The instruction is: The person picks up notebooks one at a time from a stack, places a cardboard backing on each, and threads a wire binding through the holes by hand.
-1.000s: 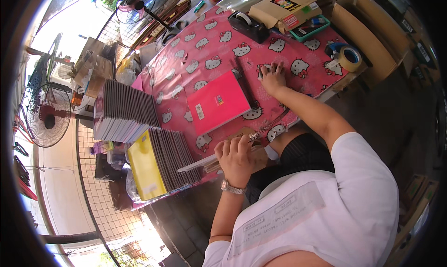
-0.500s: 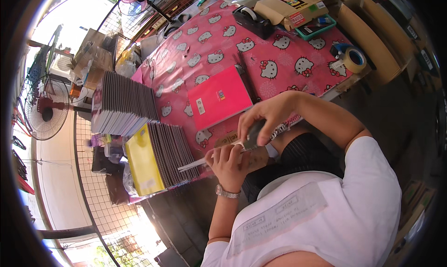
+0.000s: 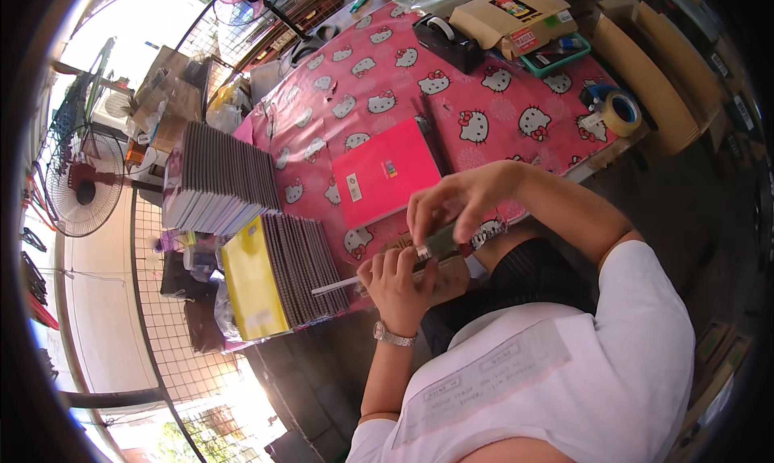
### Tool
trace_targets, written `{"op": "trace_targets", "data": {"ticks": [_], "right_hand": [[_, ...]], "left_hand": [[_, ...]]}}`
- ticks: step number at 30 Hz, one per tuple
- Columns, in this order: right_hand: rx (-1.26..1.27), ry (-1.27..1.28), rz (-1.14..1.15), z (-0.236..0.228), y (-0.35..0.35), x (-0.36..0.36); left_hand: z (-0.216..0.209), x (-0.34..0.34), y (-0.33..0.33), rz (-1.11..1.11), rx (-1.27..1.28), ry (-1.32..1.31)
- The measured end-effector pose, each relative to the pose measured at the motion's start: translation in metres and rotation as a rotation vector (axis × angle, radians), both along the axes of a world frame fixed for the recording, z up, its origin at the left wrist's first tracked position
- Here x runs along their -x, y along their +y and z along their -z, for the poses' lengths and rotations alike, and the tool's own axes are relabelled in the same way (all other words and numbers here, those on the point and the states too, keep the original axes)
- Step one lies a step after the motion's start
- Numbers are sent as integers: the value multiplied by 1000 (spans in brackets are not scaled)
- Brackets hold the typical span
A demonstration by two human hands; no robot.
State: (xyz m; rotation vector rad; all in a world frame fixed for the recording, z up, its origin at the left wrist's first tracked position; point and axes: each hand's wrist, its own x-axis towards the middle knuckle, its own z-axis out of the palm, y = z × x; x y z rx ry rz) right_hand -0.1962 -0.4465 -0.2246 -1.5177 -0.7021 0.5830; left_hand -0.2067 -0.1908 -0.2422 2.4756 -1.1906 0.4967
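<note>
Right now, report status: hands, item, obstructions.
Left hand and right hand both closed on a small dark item. Held above table edge. Pink notebook lies just beyond.

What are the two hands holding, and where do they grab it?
Both hands pinch a small dark flat thing: right hand on its upper edge, left hand at its lower end. What it is cannot be told.

A notebook lies on the table, book stacks to its left, tape roll far right.
</note>
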Motion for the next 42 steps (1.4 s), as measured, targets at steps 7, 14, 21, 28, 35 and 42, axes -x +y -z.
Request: {"op": "trace_targets", "data": {"ticks": [7, 14, 21, 28, 35, 42], "right_hand": [[-386, 190, -180, -6, 7, -5], [-325, 253, -208, -5, 18, -18], [-99, 115, -32, 9, 34, -39], [-25, -7, 27, 15, 52, -57], [-104, 47, 14, 14, 55, -57], [-143, 40, -77, 18, 68, -70]], "left_hand": [[1, 1, 3, -2, 96, 33], [5, 1, 9, -41, 152, 68], [-5, -25, 36, -113, 12, -37], [-4, -33, 52, -98, 41, -29], [-2, -31, 54, -116, 59, -55], [-13, -33, 68, -228, 31, -38]]}}
